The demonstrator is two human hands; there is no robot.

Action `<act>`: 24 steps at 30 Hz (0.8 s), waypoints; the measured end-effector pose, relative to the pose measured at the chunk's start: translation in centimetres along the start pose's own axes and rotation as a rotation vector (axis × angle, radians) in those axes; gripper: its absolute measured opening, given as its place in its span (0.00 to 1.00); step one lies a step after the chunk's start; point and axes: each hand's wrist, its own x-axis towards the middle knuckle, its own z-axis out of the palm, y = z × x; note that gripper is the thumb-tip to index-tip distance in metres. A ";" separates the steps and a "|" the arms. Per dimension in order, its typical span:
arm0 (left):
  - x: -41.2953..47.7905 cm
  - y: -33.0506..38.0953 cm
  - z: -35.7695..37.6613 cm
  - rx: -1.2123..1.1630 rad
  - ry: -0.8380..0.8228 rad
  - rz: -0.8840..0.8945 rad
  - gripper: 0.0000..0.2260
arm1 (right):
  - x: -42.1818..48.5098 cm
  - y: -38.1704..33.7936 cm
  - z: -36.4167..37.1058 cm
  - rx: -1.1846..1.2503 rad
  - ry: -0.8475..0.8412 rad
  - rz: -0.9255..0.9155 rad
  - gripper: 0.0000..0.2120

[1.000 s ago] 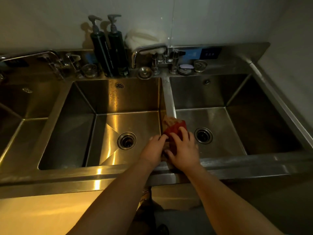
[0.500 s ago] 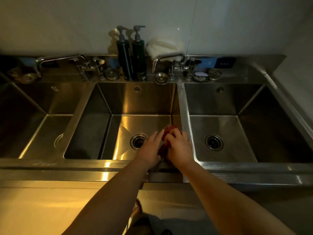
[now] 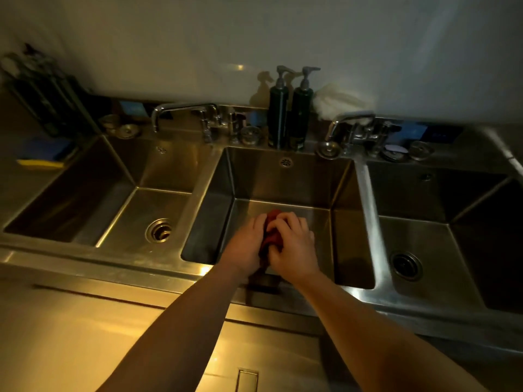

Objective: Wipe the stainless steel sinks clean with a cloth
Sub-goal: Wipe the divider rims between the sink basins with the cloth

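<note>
Bunching a dark red cloth (image 3: 273,236) between them, the left hand (image 3: 245,247) and right hand (image 3: 295,248) met over the middle sink (image 3: 283,181), at the centre of the frame. Both hands' fingers were curled onto the cloth, gripping it. Two dark pump bottles (image 3: 290,114) stood on the back ledge above that basin, towards the top of the frame.

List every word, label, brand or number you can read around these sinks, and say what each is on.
Nothing here is legible.
Left blue label, behind the left faucet: blurred.
Right blue label and dark label, behind the right faucet: too small to read.
Pump bottles: no readable print.
Red cloth, gripped by left hand and right hand: no text.
</note>
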 end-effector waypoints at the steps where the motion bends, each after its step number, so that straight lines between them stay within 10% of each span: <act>1: -0.2 -0.9 -0.9 0.018 0.024 0.022 0.34 | 0.4 -1.0 0.5 0.014 0.015 0.005 0.18; 24: -6.6 -26.3 -21.1 0.202 0.245 -0.022 0.25 | 10.8 -25.1 17.4 0.206 -0.097 -0.118 0.29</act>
